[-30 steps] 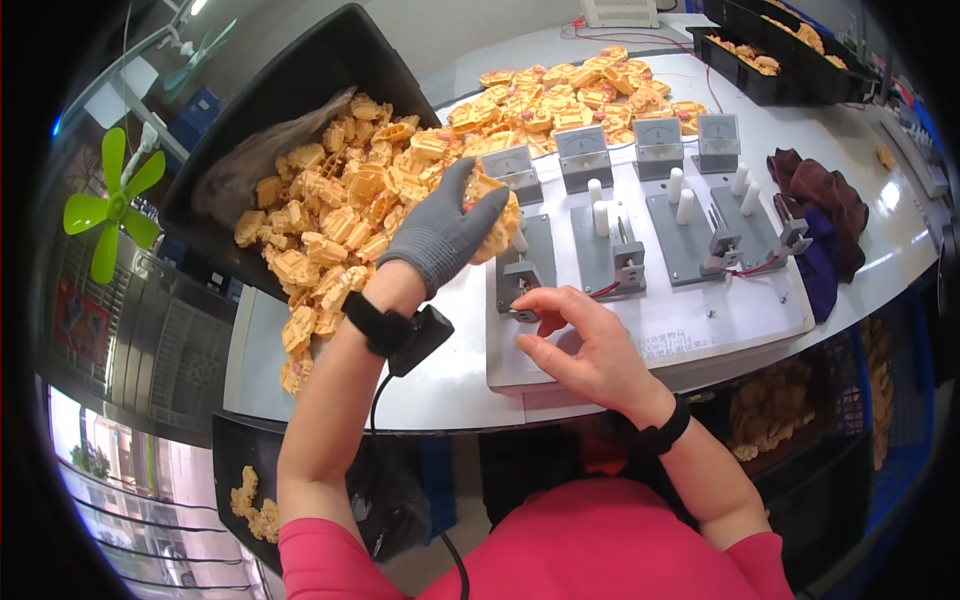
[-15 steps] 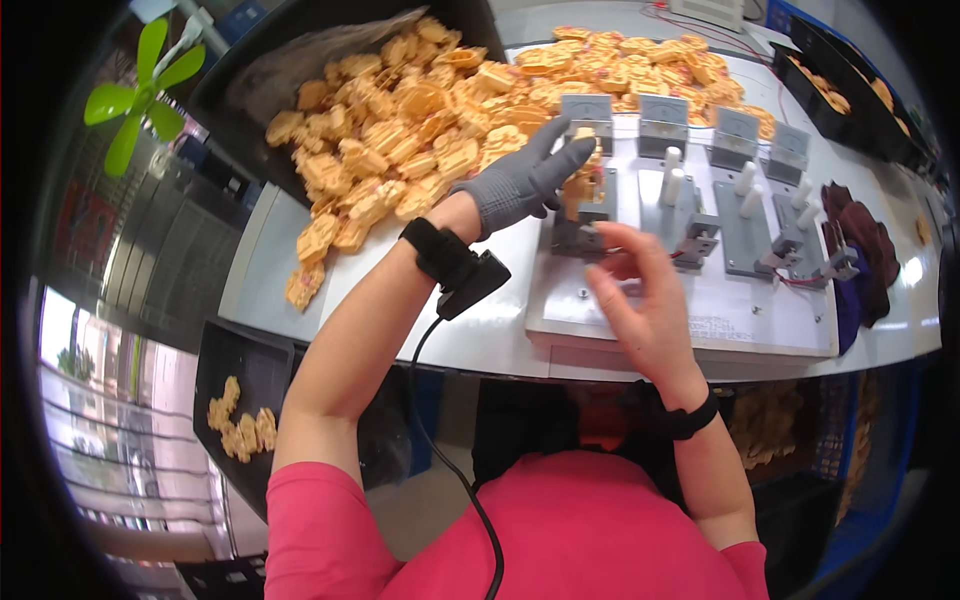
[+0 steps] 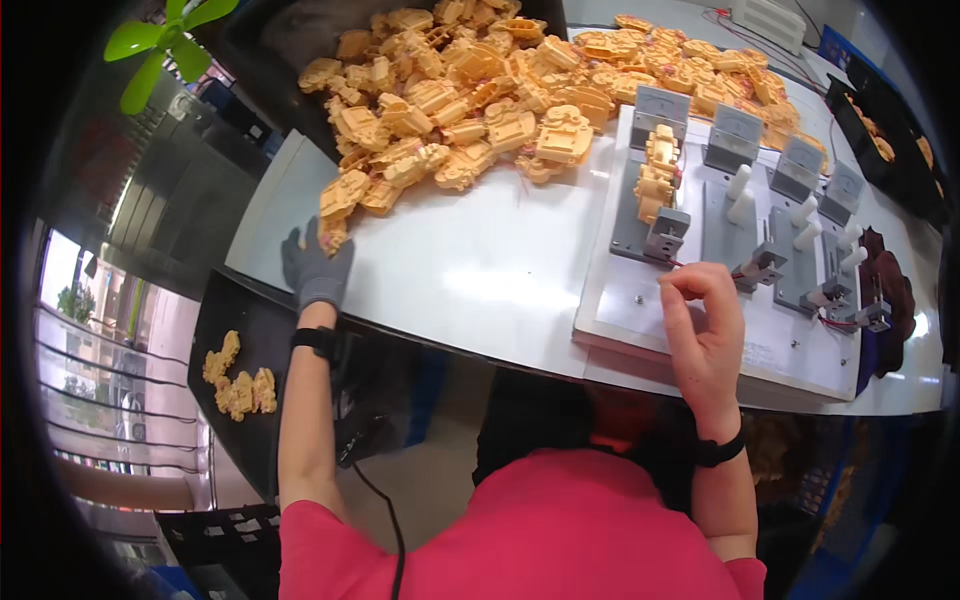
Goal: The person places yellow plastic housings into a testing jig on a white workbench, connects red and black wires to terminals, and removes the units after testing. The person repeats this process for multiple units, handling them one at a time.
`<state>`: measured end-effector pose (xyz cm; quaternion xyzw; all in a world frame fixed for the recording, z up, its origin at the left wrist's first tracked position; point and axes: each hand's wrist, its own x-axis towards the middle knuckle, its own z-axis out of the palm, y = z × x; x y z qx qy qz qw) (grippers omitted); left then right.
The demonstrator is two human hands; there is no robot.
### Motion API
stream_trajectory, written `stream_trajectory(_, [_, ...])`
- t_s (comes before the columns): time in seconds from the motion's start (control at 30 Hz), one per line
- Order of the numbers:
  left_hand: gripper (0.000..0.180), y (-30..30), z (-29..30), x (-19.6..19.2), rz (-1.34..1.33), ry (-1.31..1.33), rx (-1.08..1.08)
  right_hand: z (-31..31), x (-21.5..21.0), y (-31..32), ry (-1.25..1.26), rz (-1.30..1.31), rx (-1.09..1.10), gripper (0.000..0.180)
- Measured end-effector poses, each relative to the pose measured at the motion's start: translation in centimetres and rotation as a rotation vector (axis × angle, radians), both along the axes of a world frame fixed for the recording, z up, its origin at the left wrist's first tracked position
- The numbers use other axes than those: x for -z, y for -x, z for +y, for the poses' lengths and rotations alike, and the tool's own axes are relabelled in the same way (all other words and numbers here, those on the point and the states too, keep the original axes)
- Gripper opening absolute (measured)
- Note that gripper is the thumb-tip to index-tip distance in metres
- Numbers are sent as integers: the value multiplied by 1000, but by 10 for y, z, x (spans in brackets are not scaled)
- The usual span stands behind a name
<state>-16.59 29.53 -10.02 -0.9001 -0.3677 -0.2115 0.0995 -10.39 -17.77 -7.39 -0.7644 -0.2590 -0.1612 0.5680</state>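
My left hand (image 3: 315, 265), in a grey glove, lies flat at the table's near-left edge, fingertips touching an orange plastic part (image 3: 335, 236) at the corner of a big pile of orange parts (image 3: 470, 90). My bare right hand (image 3: 702, 325) hovers over the white fixture board (image 3: 640, 300), fingers pinched together just below the first grey clamp (image 3: 666, 234). Nothing shows between the fingers. An orange part (image 3: 655, 178) sits in that first fixture. The other fixtures (image 3: 770, 230) to the right hold only white pegs.
Black bins with more orange parts stand at the far right (image 3: 880, 130) and lower left (image 3: 240, 380). A dark cloth (image 3: 890, 290) lies at the board's right end. A green fan (image 3: 165, 40) is at the top left. A cable runs from my left wrist device.
My left hand left the fixture and swung far left to the pile's corner. The orange part now sits in the first fixture. My right hand drew back slightly below the clamp.
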Motion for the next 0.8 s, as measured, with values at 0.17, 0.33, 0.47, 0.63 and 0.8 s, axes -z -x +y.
stream_trajectory(0.17, [82,15,31,31,-6,354,33,14,2,-3,231,11,4,19])
stream_trajectory(0.33, [70,14,-19,17,31,278,94,13,4,-3,288,-1,41,20])
stream_trajectory(0.47, [54,33,-35,29,-105,209,388,17,6,-1,308,-21,54,18])
stream_trajectory(0.63, [42,11,-94,24,-153,246,660,18,4,2,321,-87,98,14])
stream_trajectory(0.8, [48,1,-128,18,-99,383,765,19,5,2,296,-86,71,13])
